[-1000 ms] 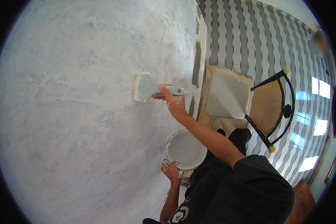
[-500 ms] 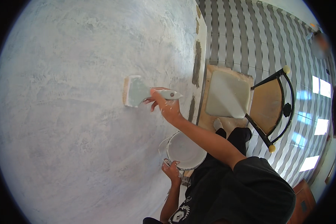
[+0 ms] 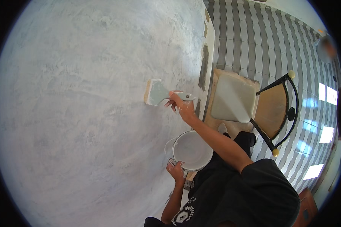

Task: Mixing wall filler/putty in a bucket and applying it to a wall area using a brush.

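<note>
A wide paintbrush [image 3: 158, 93] with a pale, paint-smeared body has its light bristles against the whitish wall [image 3: 83, 125]. My right hand [image 3: 182, 107], flecked with white, is closed round its handle. Lower down, my left hand [image 3: 176, 171] grips the near left rim of a round bucket [image 3: 193, 151]. Pale paint coats the inside of this bucket, and its thin wire handle hangs out on the left. Part of the bucket's right side lies beneath my right forearm.
To the right stands a chair with a pale seat [image 3: 233, 97] and a black-framed backrest [image 3: 272, 109]; my foot [image 3: 222, 128] is beside the seat. Grey-and-white striped tiles [image 3: 238, 41] cover the floor. A blurred person [image 3: 326, 49] is at the far right. Bare grey patches [image 3: 204, 68] mark the wall's edge.
My right hand and the paintbrush have moved to the right across the wall. The bucket in my left hand has shifted slightly right and up in the view.
</note>
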### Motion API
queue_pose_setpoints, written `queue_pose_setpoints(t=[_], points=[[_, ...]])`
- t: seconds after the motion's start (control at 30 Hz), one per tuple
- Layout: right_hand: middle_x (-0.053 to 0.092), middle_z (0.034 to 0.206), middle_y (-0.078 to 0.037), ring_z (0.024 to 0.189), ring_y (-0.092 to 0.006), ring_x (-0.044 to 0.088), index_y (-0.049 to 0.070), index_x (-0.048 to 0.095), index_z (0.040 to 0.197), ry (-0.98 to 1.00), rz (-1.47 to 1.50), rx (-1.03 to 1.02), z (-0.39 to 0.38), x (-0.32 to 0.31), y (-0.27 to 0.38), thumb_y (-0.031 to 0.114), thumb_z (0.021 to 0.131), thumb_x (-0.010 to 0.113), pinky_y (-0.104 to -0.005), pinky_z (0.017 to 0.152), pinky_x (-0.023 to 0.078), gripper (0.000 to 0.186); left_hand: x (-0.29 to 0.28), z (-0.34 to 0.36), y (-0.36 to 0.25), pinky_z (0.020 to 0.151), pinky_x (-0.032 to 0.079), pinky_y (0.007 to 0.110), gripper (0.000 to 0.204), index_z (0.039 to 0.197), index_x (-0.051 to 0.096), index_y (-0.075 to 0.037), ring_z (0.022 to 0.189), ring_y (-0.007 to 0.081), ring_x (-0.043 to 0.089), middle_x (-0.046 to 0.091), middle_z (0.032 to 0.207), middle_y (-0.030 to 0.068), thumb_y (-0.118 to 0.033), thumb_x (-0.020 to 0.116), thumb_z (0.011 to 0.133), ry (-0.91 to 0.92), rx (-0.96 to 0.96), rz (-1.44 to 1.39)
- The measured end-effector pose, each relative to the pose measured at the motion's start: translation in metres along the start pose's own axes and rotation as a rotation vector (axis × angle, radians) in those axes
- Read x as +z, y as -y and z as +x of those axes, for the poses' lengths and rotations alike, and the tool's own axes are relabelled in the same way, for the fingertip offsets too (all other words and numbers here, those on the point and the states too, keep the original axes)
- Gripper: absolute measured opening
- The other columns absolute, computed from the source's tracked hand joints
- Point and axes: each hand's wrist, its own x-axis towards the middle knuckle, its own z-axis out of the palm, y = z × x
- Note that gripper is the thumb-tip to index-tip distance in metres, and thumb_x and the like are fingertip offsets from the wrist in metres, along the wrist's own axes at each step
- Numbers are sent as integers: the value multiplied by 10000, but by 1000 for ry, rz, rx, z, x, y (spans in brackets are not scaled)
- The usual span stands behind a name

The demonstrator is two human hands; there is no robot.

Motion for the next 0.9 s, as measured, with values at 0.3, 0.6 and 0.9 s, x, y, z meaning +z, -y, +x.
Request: queue_pose_setpoints(t=[0.3,0.6,0.9], points=[[679,836,-107,679,-188,684,-43,634,1028,49,-54,68,-20,14,-9,189,946,615,-253,476,427,246,5,3,3,535,325,370,287,631,335,-15,553,181,333,313,579,55,-1,621,650,-50,58,31],[684,864,-126,638,-181,673,-56,607,1057,-125,-257,5,-12,-19,15,258,916,648,-262,495,475,346,-10,4,51,533,350,390,261,617,400,8,528,228,400,416,561,88,-11,660,630,-63,30,41],[634,693,-128,517,-193,641,-55,574,835,-204,-629,-5,20,26,-18,277,906,623,-289,443,497,342,-7,1,55,518,328,364,268,634,374,-16,539,182,364,368,572,50,7,640,621,-69,70,27]])
